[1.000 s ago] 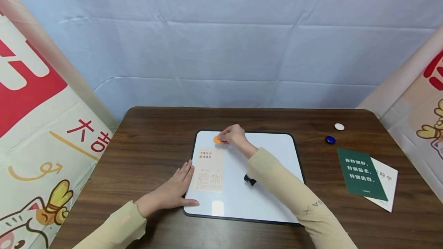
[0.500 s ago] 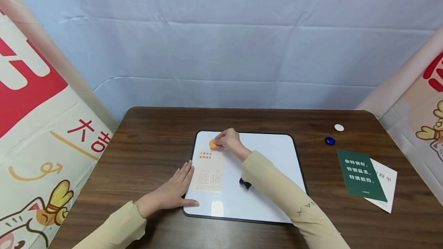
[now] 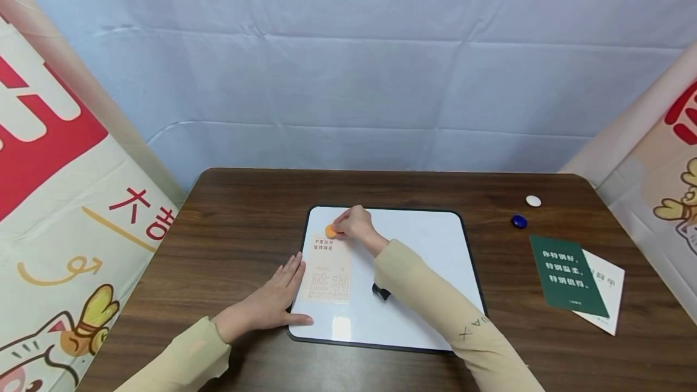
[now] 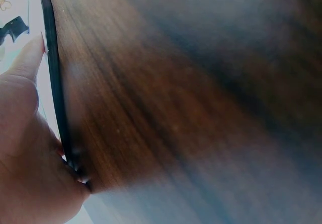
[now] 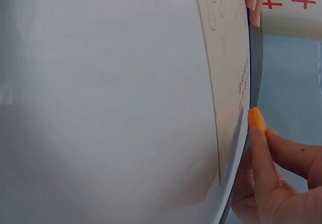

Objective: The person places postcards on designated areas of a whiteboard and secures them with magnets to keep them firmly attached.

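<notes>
Right hand (image 3: 356,225) pinches an orange magnet (image 3: 330,231) at the top edge of the beige card (image 3: 329,268) on the whiteboard (image 3: 430,241); left hand (image 3: 272,304), fingers spread flat, presses the whiteboard's left edge on the counter (image 3: 234,222).

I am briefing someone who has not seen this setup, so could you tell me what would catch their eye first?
First, the right hand pinching an orange round magnet at the top edge of the beige card on the whiteboard. The left hand lies flat at the whiteboard's left edge. To the right on the table lie a green card, a blue magnet and a white magnet.
</notes>
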Demonstrator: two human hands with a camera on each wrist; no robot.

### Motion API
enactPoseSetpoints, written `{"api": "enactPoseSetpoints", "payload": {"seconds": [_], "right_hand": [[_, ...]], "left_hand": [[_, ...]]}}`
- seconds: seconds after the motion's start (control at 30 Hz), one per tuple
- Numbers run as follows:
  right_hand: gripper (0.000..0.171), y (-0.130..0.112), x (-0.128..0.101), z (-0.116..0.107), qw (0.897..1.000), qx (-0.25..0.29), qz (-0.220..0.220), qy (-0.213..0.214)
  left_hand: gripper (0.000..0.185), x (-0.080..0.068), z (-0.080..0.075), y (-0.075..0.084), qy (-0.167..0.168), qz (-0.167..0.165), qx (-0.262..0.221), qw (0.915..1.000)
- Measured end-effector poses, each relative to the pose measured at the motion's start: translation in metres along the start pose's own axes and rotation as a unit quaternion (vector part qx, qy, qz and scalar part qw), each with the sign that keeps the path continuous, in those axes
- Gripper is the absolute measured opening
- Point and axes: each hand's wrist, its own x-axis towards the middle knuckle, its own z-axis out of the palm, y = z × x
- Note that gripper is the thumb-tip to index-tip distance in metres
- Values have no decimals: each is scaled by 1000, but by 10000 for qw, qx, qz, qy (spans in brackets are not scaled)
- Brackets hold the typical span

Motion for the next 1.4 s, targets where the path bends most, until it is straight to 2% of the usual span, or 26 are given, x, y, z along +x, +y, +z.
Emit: {"api": "enactPoseSetpoints", "payload": {"seconds": [0.53, 1.1, 1.4], "right_hand": [[9, 2, 2, 4, 9997, -180, 103, 101], [10, 6, 3, 2, 9981, -560, -176, 197], [12, 7, -5, -11, 9944, -930, -486, 103]], "left_hand": [[112, 5, 1, 0, -9, -52, -14, 10000], [112, 8, 4, -2, -10, -33, 30, 10000], [112, 9, 7, -3, -7, -40, -2, 10000]]}}
